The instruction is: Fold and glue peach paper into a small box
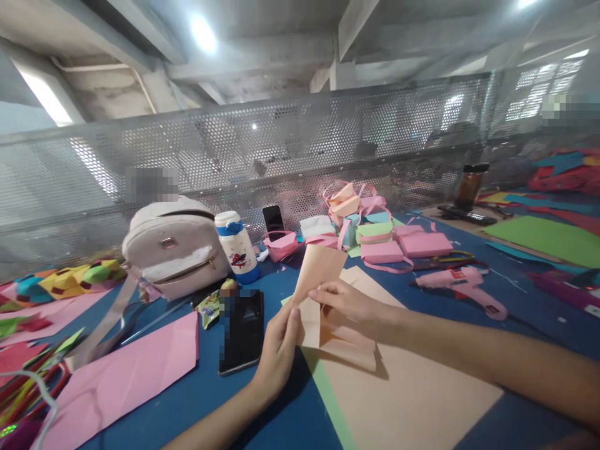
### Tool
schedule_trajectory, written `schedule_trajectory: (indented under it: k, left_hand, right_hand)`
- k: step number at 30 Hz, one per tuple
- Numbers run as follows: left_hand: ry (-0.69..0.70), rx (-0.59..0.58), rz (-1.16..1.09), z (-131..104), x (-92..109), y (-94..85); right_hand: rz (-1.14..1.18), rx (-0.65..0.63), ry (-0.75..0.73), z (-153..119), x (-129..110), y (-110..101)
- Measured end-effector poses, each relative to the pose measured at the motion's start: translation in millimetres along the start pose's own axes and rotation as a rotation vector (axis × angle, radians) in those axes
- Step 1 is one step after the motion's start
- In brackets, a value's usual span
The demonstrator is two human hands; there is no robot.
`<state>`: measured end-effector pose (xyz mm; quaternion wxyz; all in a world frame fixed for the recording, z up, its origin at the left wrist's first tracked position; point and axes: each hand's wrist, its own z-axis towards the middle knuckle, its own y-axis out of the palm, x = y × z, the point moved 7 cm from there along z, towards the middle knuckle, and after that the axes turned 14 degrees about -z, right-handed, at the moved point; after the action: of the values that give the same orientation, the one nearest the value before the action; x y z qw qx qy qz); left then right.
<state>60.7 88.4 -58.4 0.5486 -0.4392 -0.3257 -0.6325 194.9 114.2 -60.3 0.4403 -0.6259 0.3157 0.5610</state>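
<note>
Now both grips point(280, 340) point(349, 304) closed on peach paper point(322, 267).

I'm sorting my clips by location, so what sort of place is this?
Probably a handicraft workshop, judging by the folded peach paper, the small bag-like paper pieces behind it, and the pink glue gun on the right.

Folded paper point(323, 267) partly hides the large peach sheet point(417, 394).

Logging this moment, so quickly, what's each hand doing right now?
Left hand: closed, holding the folded paper at its left side.
Right hand: closed, fingers pinching the same paper.
</note>
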Motion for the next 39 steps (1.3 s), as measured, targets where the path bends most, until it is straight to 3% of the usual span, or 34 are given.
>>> schedule_trajectory:
  k: [4,7,10,14,17,21,24,26,34,39]
  left_hand:
    - [0.002,-0.046,0.008,1.2,1.2,2.5]
    - [-0.015,-0.009,-0.005,1.9,0.4,-0.6]
    - [-0.035,0.126,-0.060,3.4,-3.8,-11.0]
    - [-0.059,0.269,-0.211,4.9,-15.1,-22.5]
    - [-0.094,0.229,-0.318,5.3,-22.7,-19.4]
    - [-0.142,0.159,-0.397,2.5,-27.3,-11.4]
    - [-0.159,0.151,-0.411,-0.3,-28.0,-8.0]
    - [-0.165,0.156,-0.403,-2.0,-27.4,-6.6]
    - [-0.121,0.052,-0.152,1.2,-10.8,0.0]
    - [-0.147,-0.012,-0.128,7.6,-9.5,3.2]
  right_hand:
    - [-0.036,0.042,0.018,2.9,0.6,-2.2]
    - [-0.155,0.096,-0.079,1.4,-8.2,-8.1]
    - [-0.393,0.199,-0.281,-3.7,-24.3,-16.2]
    - [-0.791,0.415,-0.697,-22.2,-51.8,-17.2]
    - [-1.021,0.418,-0.942,-33.3,-62.1,-5.7]
    - [-1.312,0.473,-1.116,-41.0,-67.9,3.5]
    - [-1.374,0.572,-1.153,-44.4,-70.5,2.7]
    - [-1.306,0.569,-1.148,-45.0,-70.8,1.3]
    - [-0.802,0.362,-0.858,-30.8,-70.5,-15.1]
    - [-0.870,0.261,-0.793,-24.3,-69.7,-16.3]
